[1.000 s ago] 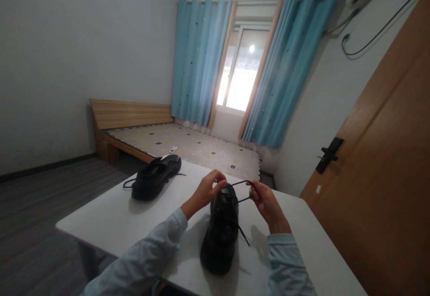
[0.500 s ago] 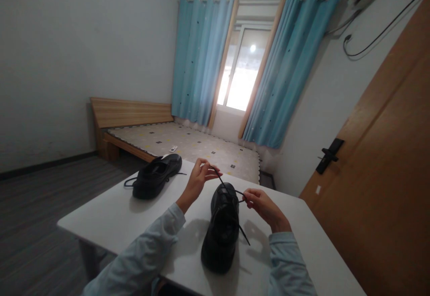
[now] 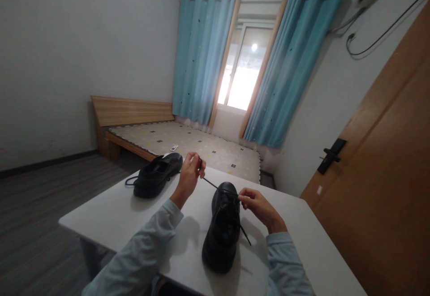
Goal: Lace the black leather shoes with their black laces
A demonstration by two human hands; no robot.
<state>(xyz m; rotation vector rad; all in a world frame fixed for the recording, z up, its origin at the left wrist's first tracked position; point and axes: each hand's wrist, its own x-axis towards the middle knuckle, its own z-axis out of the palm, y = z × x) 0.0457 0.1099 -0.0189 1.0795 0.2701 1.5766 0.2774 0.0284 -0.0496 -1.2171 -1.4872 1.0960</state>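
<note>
Left hand: my left hand (image 3: 188,173) is raised over the far middle of the bench (image 3: 114,217), its grip pinched shut on one end of the black lace (image 3: 215,187).
Right hand: my right hand (image 3: 257,206) sits low, just right of the near shoe (image 3: 223,226), its grip closed on the lace where it meets the upper eyelets.
Lace: it runs taut from the left pinch down and right to the shoe; a loose tail (image 3: 245,235) hangs off the shoe's right side onto the bench.
Near shoe: black, on its sole at the near middle of the bench, toe pointing to me.
Other shoe: a second black shoe (image 3: 156,175) lies at the far left of the bench, well apart, its own lace trailing left.
How I'd work it: I judge this to be drawing the lace through, so I'd keep the pull in line with the eyelet, hold the shoe steady with the right hand, and ease tension evenly to stop the shoe sliding.
Risk: too sharp a tug could tip the shoe, I think.
</note>
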